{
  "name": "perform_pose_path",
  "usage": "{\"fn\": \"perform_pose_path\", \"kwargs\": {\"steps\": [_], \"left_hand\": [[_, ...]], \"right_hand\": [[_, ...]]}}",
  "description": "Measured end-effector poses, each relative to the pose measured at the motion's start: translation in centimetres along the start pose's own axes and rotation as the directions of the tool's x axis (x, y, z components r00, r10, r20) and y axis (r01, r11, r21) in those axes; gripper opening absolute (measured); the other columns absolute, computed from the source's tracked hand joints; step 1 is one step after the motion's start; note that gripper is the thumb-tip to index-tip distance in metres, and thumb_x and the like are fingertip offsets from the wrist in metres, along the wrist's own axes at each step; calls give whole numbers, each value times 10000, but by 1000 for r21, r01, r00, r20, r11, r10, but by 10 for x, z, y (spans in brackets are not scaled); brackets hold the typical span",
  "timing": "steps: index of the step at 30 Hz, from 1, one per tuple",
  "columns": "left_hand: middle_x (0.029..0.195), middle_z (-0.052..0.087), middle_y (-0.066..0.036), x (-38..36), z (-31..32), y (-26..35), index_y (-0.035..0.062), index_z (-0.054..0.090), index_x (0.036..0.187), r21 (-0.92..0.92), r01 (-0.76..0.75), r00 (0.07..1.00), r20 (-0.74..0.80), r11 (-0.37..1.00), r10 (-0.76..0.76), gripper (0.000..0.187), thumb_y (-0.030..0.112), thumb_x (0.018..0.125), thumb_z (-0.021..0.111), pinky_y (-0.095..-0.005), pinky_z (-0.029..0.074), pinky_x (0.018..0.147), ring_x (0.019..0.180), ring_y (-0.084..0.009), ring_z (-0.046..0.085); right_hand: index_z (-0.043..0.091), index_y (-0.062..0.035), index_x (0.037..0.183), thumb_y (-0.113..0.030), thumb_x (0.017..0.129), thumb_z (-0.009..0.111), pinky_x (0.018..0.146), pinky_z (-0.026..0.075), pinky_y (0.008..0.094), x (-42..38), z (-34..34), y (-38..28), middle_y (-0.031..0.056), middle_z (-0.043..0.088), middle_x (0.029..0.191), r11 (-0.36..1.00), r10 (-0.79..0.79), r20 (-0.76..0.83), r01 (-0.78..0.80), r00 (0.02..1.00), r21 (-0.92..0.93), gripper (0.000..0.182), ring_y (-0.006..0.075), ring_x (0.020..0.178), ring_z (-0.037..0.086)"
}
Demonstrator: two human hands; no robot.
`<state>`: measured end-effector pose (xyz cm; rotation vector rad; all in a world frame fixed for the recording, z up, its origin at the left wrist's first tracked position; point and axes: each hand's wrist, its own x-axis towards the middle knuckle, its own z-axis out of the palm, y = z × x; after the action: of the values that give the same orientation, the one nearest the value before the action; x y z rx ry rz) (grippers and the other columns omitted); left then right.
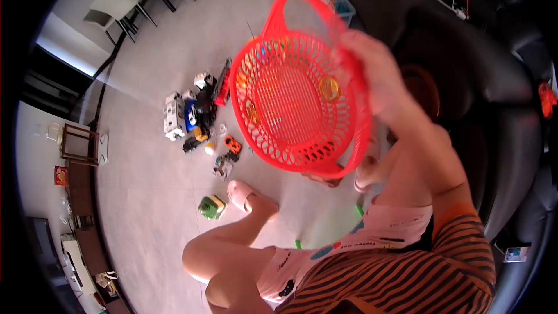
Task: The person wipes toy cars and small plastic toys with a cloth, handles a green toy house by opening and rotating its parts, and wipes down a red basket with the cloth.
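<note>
My right hand (375, 72), partly blurred, grips a red plastic basket (340, 142) by its right side, near the handle (278, 17). The basket is raised in front of me and tilted, so its slotted bottom faces the camera. A round gold piece (329, 88) shows on its right wall, with a smaller gold one (251, 111) on the left. My left hand does not appear in this view.
Several toy vehicles (174, 116) lie on the grey floor left of the basket. An orange toy car (232, 145) and a green toy (212, 207) lie nearer my slippered foot (239, 196). Behind the basket stands a clear bin (343, 7). A black sofa (494, 139) flanks me on the right.
</note>
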<state>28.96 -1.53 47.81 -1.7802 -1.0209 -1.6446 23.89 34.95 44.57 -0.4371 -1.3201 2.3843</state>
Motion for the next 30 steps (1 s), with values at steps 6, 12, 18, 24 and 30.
{"fn": "perform_pose_path", "kwargs": {"steps": [6, 12, 18, 24, 30], "left_hand": [[1157, 519, -136, -29, 50, -121, -19, 407, 1261, 414, 803, 528, -162, 428, -834, 633, 181, 734, 697, -393, 402, 902, 1039, -216, 509], [878, 629, -38, -82, 11, -148, -11, 561, 1015, -108, 925, 325, -273, 364, -905, 281, 132, 811, 690, -222, 459, 717, 763, -85, 560], [699, 567, 18, -110, -2, -167, 11, 600, 793, 195, 939, 342, -431, 284, -835, 115, 44, 773, 708, -208, 394, 569, 618, -44, 468], [540, 418, 77, -108, -56, -175, 69, 510, 594, 228, 933, 354, -710, 277, -609, 282, 102, 824, 670, -208, 255, 442, 500, -16, 326], [574, 461, 54, -91, -44, -173, 33, 476, 618, 145, 946, 293, -766, 291, -572, 306, 113, 835, 676, -204, 312, 504, 566, -27, 345]], "right_hand": [[444, -83, 985, -218, 934, 493, 431, 412, 260, 1, 89, 62, 51, 533, 731, 957, -73, 28, 62, 997, 283, 152, 130, 526, 511], [400, -94, 1018, -216, 955, 453, 535, 482, 310, 30, 128, 86, 83, 553, 857, 845, -90, -73, 115, 993, 522, 148, 162, 634, 556], [448, -37, 1089, -257, 939, 487, 669, 527, 335, 56, 115, 96, 145, 570, 1036, 844, -49, -86, 88, 995, 529, 270, 228, 820, 614], [509, -16, 1113, -314, 941, 479, 707, 503, 303, 40, -8, 168, 126, 629, 977, 893, -449, -377, 393, 810, -218, 346, 186, 831, 612], [397, -6, 1281, -335, 732, 680, 952, 367, 482, -22, -178, 365, 242, 458, 1250, 360, -332, -458, -338, 824, -869, 700, 404, 1128, 459]]}}
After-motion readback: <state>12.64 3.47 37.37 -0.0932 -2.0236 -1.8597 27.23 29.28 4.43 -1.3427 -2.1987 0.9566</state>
